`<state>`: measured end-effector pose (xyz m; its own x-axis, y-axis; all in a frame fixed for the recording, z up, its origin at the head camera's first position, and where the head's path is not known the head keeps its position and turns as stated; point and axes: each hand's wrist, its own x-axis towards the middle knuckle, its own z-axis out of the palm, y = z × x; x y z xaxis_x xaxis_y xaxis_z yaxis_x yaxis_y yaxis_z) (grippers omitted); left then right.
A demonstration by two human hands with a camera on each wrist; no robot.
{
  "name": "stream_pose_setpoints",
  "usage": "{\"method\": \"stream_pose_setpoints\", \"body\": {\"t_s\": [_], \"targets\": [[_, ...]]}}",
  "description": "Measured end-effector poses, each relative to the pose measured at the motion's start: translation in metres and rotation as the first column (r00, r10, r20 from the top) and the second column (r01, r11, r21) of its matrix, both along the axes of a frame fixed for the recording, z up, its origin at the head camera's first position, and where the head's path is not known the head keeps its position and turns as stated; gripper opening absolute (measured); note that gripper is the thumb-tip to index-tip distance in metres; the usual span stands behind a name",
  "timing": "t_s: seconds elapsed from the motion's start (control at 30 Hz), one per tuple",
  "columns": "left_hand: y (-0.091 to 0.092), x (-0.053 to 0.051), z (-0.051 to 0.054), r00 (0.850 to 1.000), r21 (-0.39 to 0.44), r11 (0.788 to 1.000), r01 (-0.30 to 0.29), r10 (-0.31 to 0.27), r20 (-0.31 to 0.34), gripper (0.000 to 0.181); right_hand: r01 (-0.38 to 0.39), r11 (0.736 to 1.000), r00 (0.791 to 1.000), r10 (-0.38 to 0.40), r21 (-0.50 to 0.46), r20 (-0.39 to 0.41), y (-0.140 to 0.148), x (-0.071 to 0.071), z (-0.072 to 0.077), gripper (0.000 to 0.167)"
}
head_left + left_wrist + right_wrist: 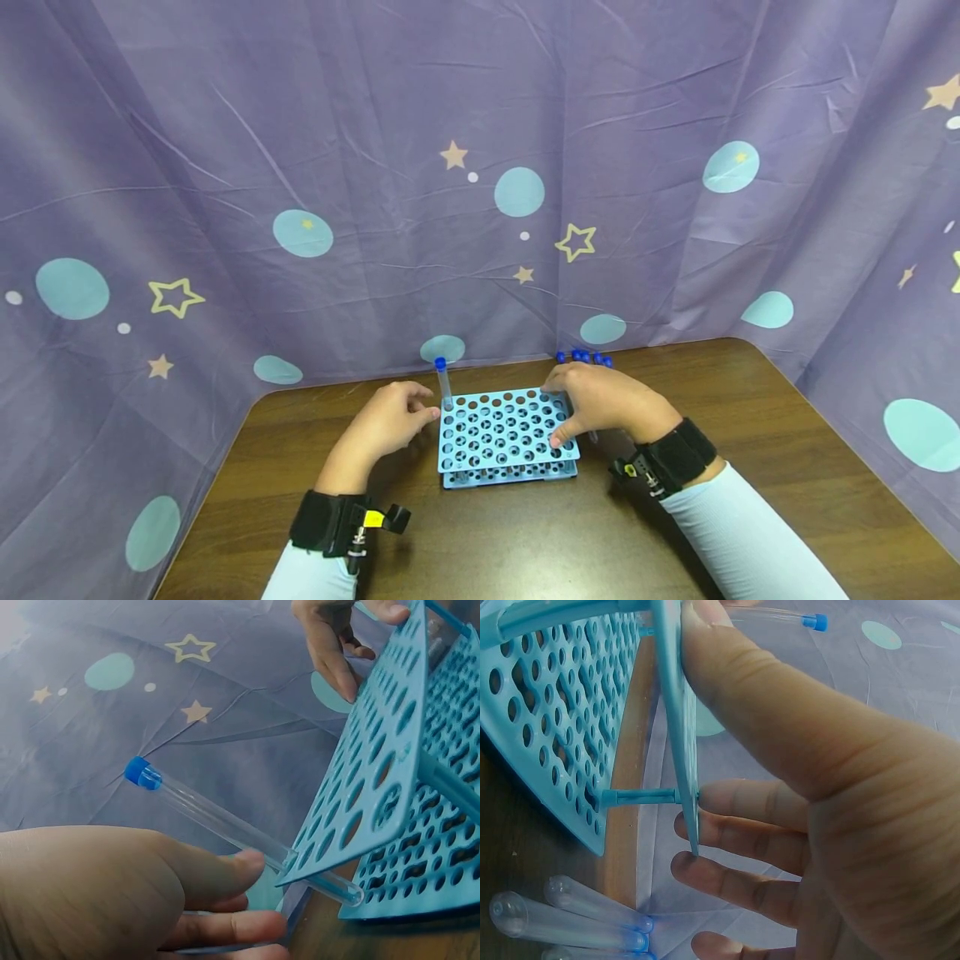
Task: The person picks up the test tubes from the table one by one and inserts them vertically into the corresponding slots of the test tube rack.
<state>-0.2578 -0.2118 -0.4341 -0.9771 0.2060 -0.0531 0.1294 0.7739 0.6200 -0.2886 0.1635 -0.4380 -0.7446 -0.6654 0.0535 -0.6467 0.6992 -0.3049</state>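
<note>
A light blue two-tier rack [508, 429] has one clear tube [445, 385] with a blue cap in its back left corner hole. In the left wrist view the tube [217, 817] passes through the top plate of the rack [367, 780], its rounded end at the lower tier. My left hand [390, 421] is beside this corner, fingers apart, holding nothing. My right hand [607, 400] grips the rack's right end: the thumb lies on the top plate and the fingers reach over the back edge, as the right wrist view shows of that hand [817, 787].
Several blue-capped tubes [585, 357] lie behind and beside my right hand, partly hidden by it; their clear ends [562, 915] show beside the rack in the right wrist view. A purple patterned curtain [375, 167] hangs behind the wooden table [525, 542].
</note>
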Motion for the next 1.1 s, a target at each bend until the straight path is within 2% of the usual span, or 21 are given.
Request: {"method": "stream_pose_setpoints", "body": {"t_s": [0.13, 0.27, 0.4, 0.63, 1.1], "targets": [[0.000, 0.001, 0.000, 0.996, 0.053, 0.998, -0.037, 0.033, 0.077, 0.020, 0.000, 1.000, 1.000, 0.000, 0.004, -0.002, 0.000, 0.001, 0.000, 0.098], [0.001, 0.000, -0.002, 0.993, 0.061, 0.996, -0.058, 0.052, 0.105, 0.032, 0.003, 1.000, 1.000, -0.003, 0.005, -0.002, 0.000, 0.001, 0.000, 0.098], [0.004, -0.001, -0.005, 0.990, 0.073, 0.995, -0.062, 0.051, 0.135, 0.031, 0.007, 1.000, 1.000, -0.007, 0.007, -0.003, 0.000, 0.000, 0.000, 0.098], [0.010, 0.001, -0.007, 0.982, 0.055, 0.998, -0.036, 0.025, 0.186, 0.033, -0.001, 1.000, 1.000, 0.001, 0.011, -0.008, 0.000, 0.000, 0.000, 0.098], [0.004, -0.003, -0.016, 0.970, 0.157, 0.987, 0.013, -0.051, 0.238, 0.027, -0.005, 1.000, 1.000, 0.005, 0.002, -0.015, -0.001, -0.001, 0.000, 0.096]]}}
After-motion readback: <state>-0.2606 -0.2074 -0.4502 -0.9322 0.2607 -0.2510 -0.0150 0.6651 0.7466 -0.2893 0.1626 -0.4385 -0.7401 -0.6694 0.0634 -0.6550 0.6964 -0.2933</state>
